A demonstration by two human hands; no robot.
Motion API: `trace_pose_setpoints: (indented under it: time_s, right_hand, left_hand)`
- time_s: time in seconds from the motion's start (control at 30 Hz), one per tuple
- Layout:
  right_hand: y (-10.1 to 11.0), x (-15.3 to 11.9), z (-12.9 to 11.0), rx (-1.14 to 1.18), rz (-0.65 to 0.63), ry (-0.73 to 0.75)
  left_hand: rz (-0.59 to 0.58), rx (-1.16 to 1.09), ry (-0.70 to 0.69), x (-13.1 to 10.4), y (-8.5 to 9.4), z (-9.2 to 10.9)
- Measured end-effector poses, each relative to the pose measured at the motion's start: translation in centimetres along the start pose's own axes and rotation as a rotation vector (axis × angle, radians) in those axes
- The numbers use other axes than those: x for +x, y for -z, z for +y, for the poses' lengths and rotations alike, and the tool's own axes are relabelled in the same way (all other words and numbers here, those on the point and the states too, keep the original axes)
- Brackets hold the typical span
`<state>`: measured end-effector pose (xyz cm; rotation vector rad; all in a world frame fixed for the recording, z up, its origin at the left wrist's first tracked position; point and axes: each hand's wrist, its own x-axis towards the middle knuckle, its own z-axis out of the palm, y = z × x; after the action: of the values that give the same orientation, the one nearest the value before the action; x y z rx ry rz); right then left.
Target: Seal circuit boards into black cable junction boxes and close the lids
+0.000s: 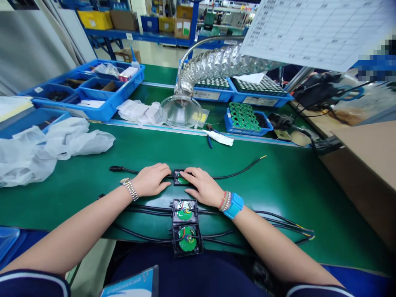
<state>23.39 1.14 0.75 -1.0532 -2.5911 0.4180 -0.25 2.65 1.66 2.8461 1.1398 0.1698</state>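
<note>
A small black housing with a green circuit board point(181, 178) lies on the green table, with a black cable point(244, 172) running out of both sides. My left hand point(154, 179) rests at its left end, over the cable, fingers together and curved. My right hand point(204, 185) reaches over its right part, fingertips on the board and thumb apart from them; part of the housing is hidden beneath. Nearer to me lie two more open black housings, one with a green board point(185, 211) and one with a larger-looking green board point(188, 239), each with black cables.
Blue trays point(105, 113) and white bags point(71, 138) are at the left. Behind the hands stand a fume hood point(181, 111), pliers point(210, 140) and a blue bin of green boards point(244, 117). A cardboard box point(368, 156) is at the right; a paper sheet point(309, 33) hangs above.
</note>
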Motion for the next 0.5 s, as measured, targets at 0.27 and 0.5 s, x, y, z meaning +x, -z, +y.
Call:
trace_pose_setpoints:
  time_s: [0.27,0.5]
  right_hand:
    - [0.0,-1.9,3.1,0.175,0.161,-0.094]
    - [-1.3,-1.1,3.5,0.154,0.194,-0.02]
  left_hand:
    - [0.004,0.011,-0.187,0.7,-0.6,0.9]
    - [0.005,0.011,-0.214,1.2,-1.7,0.5]
